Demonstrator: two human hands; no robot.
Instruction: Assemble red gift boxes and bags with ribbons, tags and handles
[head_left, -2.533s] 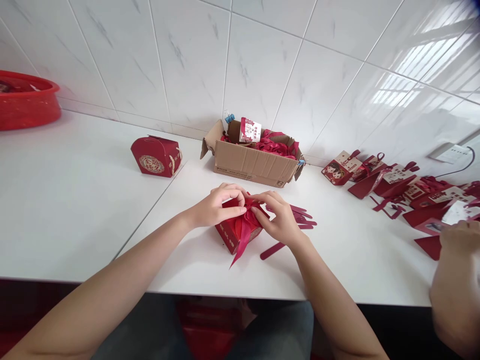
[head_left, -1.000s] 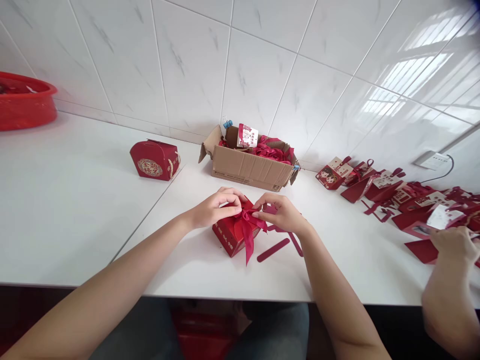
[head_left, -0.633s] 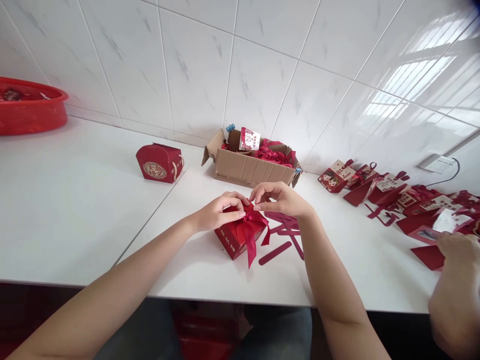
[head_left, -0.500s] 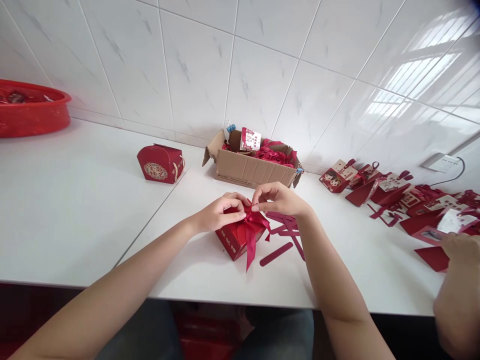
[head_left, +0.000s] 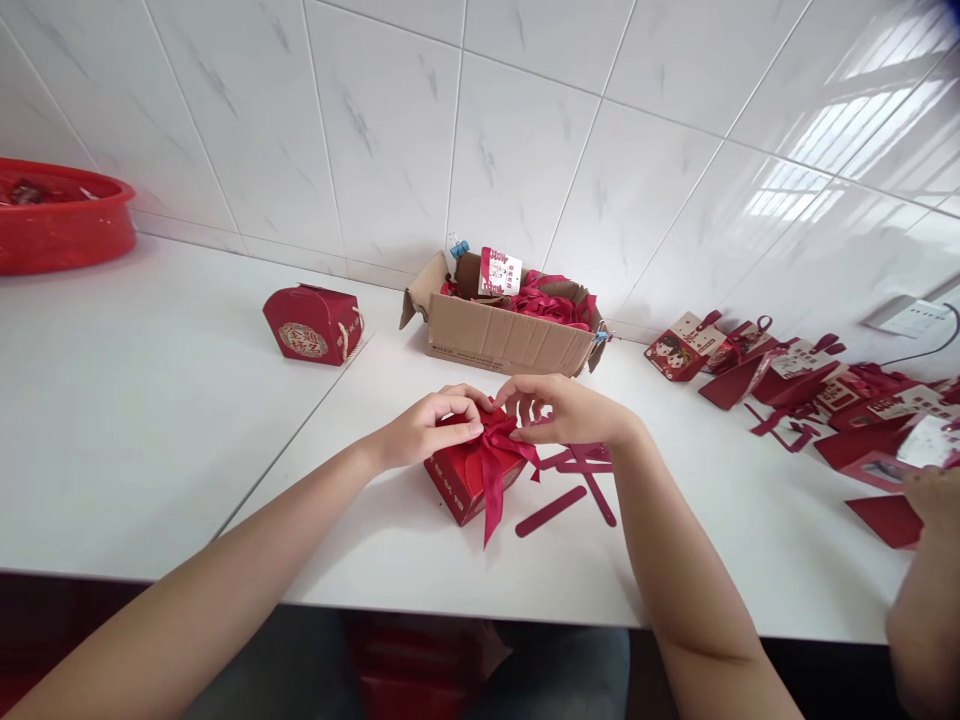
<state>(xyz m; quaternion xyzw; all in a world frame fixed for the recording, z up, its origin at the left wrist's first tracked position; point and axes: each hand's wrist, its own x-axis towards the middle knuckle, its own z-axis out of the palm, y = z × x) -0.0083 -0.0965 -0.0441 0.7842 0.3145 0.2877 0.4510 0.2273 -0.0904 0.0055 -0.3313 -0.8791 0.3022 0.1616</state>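
One red box [head_left: 459, 468] stands near the bench's [head_left: 187, 420] front edge, its top partly hidden under two hands. The left hand [head_left: 435, 428] rests on it, thumb and forefinger at the ribbon [head_left: 492, 490] knot; whether that grip is clamped on anything, I cannot tell. The right hand [head_left: 566, 410] has its grip apart over the bow. Dark red strips [head_left: 551, 511] lie beside the box, some behind the right forearm, so uncounted. Toward the bench's back edge stand one carton [head_left: 510, 338], two blue clips [head_left: 460, 249] on it, and one rope-handled box [head_left: 311, 325]. One basin [head_left: 67, 235] is cut off at left; another person's hand [head_left: 934, 495], at right, beside packages [head_left: 847, 448] too crowded to count.
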